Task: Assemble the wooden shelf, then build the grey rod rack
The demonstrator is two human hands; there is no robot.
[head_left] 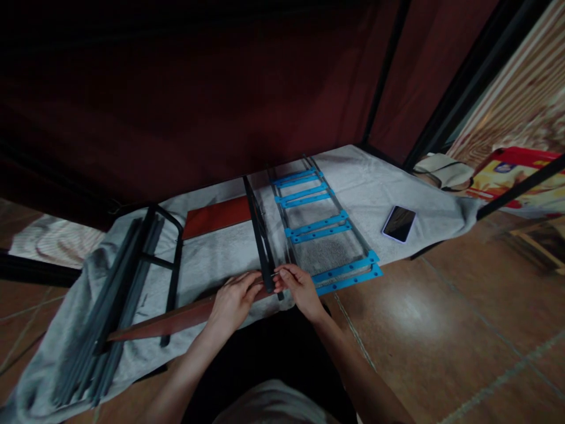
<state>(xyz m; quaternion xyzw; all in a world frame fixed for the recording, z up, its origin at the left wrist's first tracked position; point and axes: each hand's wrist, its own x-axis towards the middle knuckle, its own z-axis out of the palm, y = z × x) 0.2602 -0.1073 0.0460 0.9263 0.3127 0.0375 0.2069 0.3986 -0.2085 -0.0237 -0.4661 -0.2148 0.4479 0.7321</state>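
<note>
Near the front edge of the grey cloth, my left hand (pixel 235 296) is closed round the right end of a long reddish-brown board (pixel 176 320), where it meets a black metal frame (pixel 260 235). Just right of that joint, my right hand (pixel 295 285) pinches something small and thin against the frame's near end; the piece is too small to name. The board's far left end rests by another black frame (pixel 175 277) with a crossbar. An orange-red board (pixel 216 217) lies flat behind, between the two frames.
Dark grey tubes (pixel 106 318) are piled on the cloth (pixel 344 171) at the left. Right of my hands lie thin rods with blue strips (pixel 318 225), then a phone (pixel 399 224). A dark red panel (pixel 198 106) stands behind. A red and yellow package (pixel 516 176) is at the far right.
</note>
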